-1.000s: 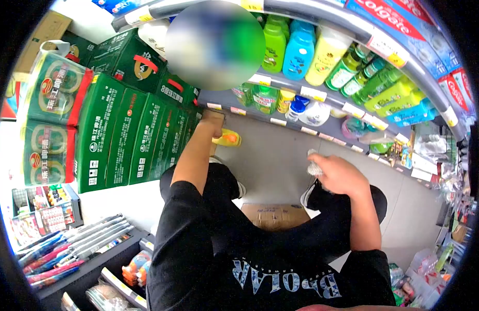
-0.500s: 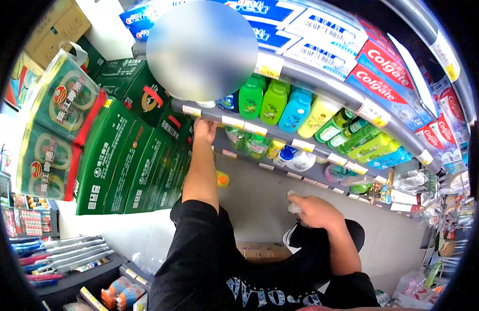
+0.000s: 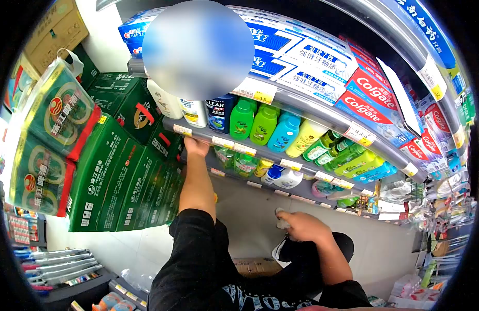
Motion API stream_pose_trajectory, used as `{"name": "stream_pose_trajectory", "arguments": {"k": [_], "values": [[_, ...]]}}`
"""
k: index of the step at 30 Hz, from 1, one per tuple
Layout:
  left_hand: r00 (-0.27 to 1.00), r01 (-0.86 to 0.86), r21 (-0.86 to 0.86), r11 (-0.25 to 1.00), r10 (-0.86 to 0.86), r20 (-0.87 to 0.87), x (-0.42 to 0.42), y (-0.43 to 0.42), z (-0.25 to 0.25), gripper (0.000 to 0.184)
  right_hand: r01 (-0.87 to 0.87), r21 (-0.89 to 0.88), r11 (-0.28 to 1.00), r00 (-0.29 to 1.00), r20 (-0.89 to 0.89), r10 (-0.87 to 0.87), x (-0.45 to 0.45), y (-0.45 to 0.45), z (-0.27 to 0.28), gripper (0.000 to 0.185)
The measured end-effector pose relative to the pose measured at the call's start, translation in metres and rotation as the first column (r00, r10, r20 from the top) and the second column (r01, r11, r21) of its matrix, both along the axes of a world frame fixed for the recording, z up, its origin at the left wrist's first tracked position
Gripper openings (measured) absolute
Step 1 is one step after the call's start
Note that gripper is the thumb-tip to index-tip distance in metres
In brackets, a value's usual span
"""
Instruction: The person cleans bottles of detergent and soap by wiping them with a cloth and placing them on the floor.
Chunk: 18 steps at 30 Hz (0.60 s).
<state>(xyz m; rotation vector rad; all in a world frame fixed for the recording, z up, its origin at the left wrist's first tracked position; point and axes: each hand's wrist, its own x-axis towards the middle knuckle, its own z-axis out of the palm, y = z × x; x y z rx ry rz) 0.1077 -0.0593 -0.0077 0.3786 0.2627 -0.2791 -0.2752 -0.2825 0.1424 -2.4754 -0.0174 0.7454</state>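
My left hand [image 3: 197,147] reaches up to the front edge of the bottle shelf [image 3: 200,136] at its left end, and its fingers are mostly hidden there. Over it stand white bottles [image 3: 194,113] and a dark blue CLEAR bottle [image 3: 218,114]; green bottles [image 3: 245,160] sit on the level below, to its right. My right hand [image 3: 304,227] hangs low over the floor in front of my knee, closed around a crumpled whitish cloth [image 3: 282,222].
Stacked green beer cartons [image 3: 107,171] rise close on my left, with plastic-wrapped packs [image 3: 40,173] against them. Toothpaste boxes [image 3: 314,78] fill the shelf above. Behind my legs lies a cardboard box [image 3: 255,267]. A blurred disc hides part of the upper shelf.
The view has shifted, so the shelves sit lower and more white bottles show at the left. My left hand stays at the shelf edge, its fingers now less visible. The right still holds the cloth.
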Motion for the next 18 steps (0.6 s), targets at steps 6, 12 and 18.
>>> {"name": "stream_pose_trajectory", "arguments": {"k": [6, 12, 18], "values": [[1.000, -0.022, -0.022, 1.000, 0.022, 0.007, 0.002, -0.002, 0.000, 0.052, -0.015, -0.029, 0.999, 0.998, -0.055, 0.013, 0.003, 0.003, 0.005, 0.052], [0.986, 0.082, 0.204, 0.975, -0.049, -0.161, 0.019, 0.020, -0.023, 0.033, -0.005, 0.024, 1.000, 1.000, 0.006, 0.005, 0.000, 0.001, 0.003, 0.053], [0.953, 0.127, 0.402, 0.907, 0.001, -0.302, 0.028, 0.058, -0.052, 0.026, 0.012, 0.034, 0.999, 0.999, 0.037, -0.013, -0.003, 0.001, 0.007, 0.048]]}}
